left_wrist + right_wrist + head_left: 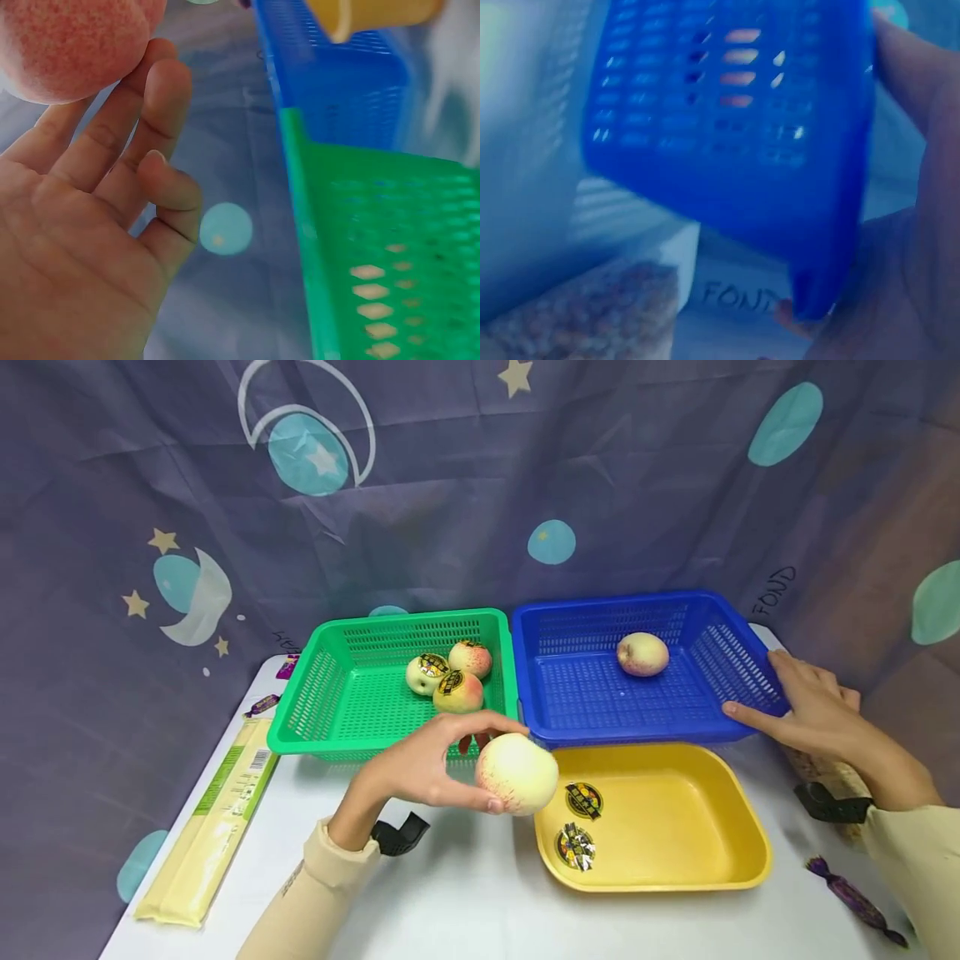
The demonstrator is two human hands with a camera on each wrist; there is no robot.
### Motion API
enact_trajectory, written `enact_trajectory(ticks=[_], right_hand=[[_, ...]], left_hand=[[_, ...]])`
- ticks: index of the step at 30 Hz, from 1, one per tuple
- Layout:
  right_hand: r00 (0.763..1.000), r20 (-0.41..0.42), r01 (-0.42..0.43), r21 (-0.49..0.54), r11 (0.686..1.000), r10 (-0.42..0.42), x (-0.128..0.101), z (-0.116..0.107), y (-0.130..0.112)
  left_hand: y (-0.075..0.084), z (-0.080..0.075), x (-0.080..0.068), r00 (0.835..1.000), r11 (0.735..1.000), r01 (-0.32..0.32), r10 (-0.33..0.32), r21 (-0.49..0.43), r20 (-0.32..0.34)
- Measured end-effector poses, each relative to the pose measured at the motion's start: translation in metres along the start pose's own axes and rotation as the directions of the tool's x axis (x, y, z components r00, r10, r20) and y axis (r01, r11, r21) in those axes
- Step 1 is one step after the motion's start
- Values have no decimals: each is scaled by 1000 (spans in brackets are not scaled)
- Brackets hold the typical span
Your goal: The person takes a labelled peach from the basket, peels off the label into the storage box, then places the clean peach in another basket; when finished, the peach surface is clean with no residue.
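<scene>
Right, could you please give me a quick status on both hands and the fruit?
Left hand holds apple above table. Right hand touches blue basket corner. Nothing in the way.

Head view overhead; wrist views close, sharing blue basket (645,693).

From my remote seat: green perforated plastic basket (330,710) at eleven o'clock, blue perforated plastic basket (585,702) touching it at one, shallow yellow plastic tray (675,827) just before the blue one at five.
</scene>
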State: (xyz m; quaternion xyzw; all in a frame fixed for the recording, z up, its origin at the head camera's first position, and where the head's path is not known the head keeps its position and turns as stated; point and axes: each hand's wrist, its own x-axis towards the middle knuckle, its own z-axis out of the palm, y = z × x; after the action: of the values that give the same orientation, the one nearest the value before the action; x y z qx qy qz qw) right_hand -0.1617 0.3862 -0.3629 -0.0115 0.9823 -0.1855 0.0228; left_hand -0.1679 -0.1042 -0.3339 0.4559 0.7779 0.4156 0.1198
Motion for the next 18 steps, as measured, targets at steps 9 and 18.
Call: enact_trajectory(ticks=[9,18], right_hand=[[995,90,-35,32,999,32,1,3,12],[990,141,-50,115,992,33,-1,3,12]], left_hand=[[0,-16,77,1000,999,-25,25,-21,-5],[-13,-7,158,999,994,-30,31,-101,6]])
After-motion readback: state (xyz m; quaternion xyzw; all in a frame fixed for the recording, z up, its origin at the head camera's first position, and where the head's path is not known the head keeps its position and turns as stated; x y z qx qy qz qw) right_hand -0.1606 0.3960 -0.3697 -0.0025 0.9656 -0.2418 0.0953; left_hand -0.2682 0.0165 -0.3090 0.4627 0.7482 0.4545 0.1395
